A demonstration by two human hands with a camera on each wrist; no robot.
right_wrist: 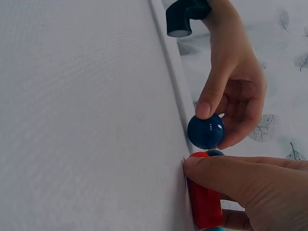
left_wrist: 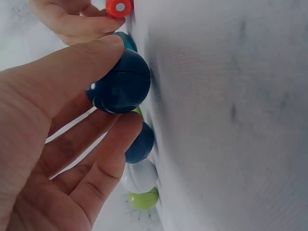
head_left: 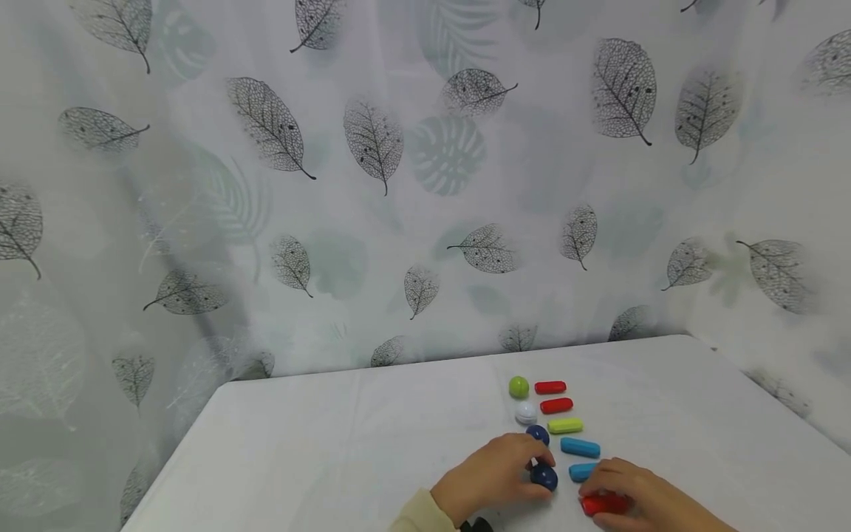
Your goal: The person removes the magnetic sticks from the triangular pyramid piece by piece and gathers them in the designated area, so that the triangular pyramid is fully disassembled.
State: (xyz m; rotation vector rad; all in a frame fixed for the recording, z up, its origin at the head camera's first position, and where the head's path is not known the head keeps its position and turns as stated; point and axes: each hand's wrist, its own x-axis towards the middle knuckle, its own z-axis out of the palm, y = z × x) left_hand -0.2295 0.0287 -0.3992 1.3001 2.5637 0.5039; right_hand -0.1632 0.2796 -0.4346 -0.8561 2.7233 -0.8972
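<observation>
My left hand (head_left: 492, 473) pinches a glossy dark blue ball (head_left: 544, 478) between thumb and fingers, low over the white table. In the left wrist view the thumb lies on this ball's near side. My right hand (head_left: 641, 499) holds a short red cylinder (right_wrist: 206, 207) by thumb and fingertips, lying along the tabletop. Beyond the left fingers sits a second dark blue ball (head_left: 538, 434), followed by a white ball (head_left: 526, 412) and a green ball (head_left: 518, 386) in a line. Just past the right fingertips is a blue cylinder (head_left: 582, 473), partly covered by them.
Beside the balls runs a row of cylinders: another blue one (head_left: 580, 447), a yellow-green one (head_left: 565, 425) and two red ones (head_left: 556, 406) farther back. They lie on a white-covered table (head_left: 299, 443). A leaf-print curtain (head_left: 372, 222) hangs behind it.
</observation>
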